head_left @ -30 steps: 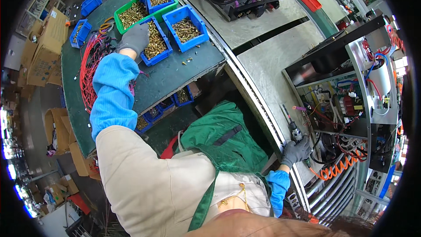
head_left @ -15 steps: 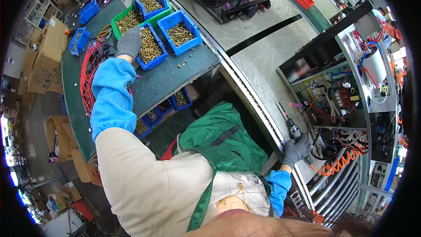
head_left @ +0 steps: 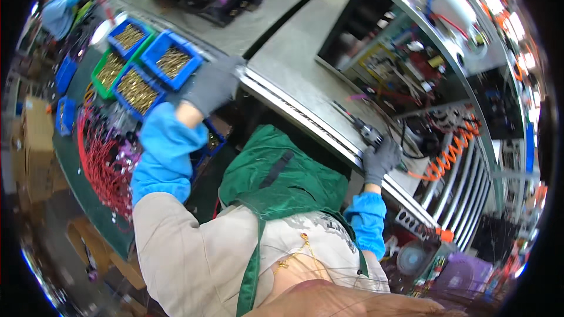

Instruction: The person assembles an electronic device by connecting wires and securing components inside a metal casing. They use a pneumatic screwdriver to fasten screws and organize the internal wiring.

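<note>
— Since a second ago, the gloved left hand [head_left: 214, 85] has come away from the blue bins of brass screws [head_left: 136, 90] at the bench's [head_left: 88, 199] far left and now hangs over the bench's right edge, near the metal rail [head_left: 305, 114]. Is it carrying anything?

— Fingers are curled, but whether screws sit inside that grip cannot be told; motion blurs it.

— And to the right?

— The right hand [head_left: 380, 161] is wrapped tightly round a powered screwdriver [head_left: 367, 134] resting on the rail, orange coiled hose [head_left: 449, 155] just beside it.

— Which step, by your reading?

— Likely ferrying a fastener to the work. Next calls for bringing the left hand to the driver's tip.
</note>
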Demonstrator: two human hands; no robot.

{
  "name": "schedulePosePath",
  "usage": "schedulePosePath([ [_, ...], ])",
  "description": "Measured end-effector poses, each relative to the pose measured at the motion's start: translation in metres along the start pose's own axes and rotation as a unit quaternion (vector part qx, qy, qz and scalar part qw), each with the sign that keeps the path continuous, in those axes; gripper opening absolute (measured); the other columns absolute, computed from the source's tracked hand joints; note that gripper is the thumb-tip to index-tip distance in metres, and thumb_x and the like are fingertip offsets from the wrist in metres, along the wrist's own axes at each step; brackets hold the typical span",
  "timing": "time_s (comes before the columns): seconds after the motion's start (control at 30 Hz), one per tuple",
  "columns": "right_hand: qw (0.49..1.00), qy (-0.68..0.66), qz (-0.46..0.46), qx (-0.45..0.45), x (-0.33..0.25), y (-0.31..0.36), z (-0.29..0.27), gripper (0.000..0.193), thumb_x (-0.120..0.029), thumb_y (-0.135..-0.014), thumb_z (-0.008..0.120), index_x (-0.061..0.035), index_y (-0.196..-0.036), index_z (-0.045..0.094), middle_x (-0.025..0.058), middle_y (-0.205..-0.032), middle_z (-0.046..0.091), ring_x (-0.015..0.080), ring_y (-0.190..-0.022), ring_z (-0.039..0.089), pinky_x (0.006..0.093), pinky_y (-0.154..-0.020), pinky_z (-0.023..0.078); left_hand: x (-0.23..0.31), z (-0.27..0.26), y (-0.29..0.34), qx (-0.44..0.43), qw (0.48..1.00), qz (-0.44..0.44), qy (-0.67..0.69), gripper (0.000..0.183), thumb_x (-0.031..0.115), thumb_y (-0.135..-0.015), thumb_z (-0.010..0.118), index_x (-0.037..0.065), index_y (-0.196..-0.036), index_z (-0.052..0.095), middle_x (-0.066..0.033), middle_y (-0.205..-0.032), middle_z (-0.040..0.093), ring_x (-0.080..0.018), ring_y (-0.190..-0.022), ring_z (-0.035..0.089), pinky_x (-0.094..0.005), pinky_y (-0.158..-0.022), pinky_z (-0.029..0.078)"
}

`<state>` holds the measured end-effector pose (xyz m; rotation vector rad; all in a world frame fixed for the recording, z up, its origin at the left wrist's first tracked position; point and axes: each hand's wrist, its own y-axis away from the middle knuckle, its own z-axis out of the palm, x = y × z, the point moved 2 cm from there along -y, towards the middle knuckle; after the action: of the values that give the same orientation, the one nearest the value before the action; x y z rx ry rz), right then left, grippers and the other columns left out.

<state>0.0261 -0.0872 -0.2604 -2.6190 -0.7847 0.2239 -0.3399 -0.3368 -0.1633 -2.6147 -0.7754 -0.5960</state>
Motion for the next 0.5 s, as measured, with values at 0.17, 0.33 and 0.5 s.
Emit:
schedulePosePath([
  [0.17,1.0,-0.01,0.008,0.018,-0.001,0.0,-0.003,0.05,-0.023,-0.06,0.058,-0.0095,-0.107,0.055,0.0116,-0.109,0.056,0.0319,-0.108,0.048,0.0468,-0.095,0.031,0.078,0.158,-0.033,-0.11,0.981,0.161,0.013,0.018,0.011,-0.078,0.052,0.008,-0.096,0.056,-0.0119,-0.086,0.06,-0.0327,-0.082,0.06,-0.0433,-0.07,0.048],
  [0.33,0.999,-0.02,0.029,-0.004,0.003,0.001,-0.001,0.052,-0.024,-0.059,0.058,-0.0099,-0.109,0.054,0.0109,-0.109,0.056,0.0299,-0.108,0.047,0.0465,-0.096,0.03,0.106,0.196,-0.05,-0.132,0.979,0.158,-0.004,0.02,0.018,-0.083,0.053,0.008,-0.1,0.056,-0.0138,-0.09,0.059,-0.0353,-0.085,0.059,-0.0439,-0.072,0.048],
  [0.5,0.999,-0.037,0.028,-0.006,0.005,0.003,-0.002,0.054,-0.023,-0.059,0.058,-0.01,-0.111,0.054,0.0112,-0.112,0.055,0.0319,-0.112,0.045,0.0481,-0.097,0.03,0.092,0.162,-0.037,0.003,0.99,0.085,0.111,0.029,0.021,-0.081,0.057,0.005,-0.106,0.058,-0.0171,-0.094,0.057,-0.0338,-0.089,0.058,-0.0404,-0.076,0.049],
])
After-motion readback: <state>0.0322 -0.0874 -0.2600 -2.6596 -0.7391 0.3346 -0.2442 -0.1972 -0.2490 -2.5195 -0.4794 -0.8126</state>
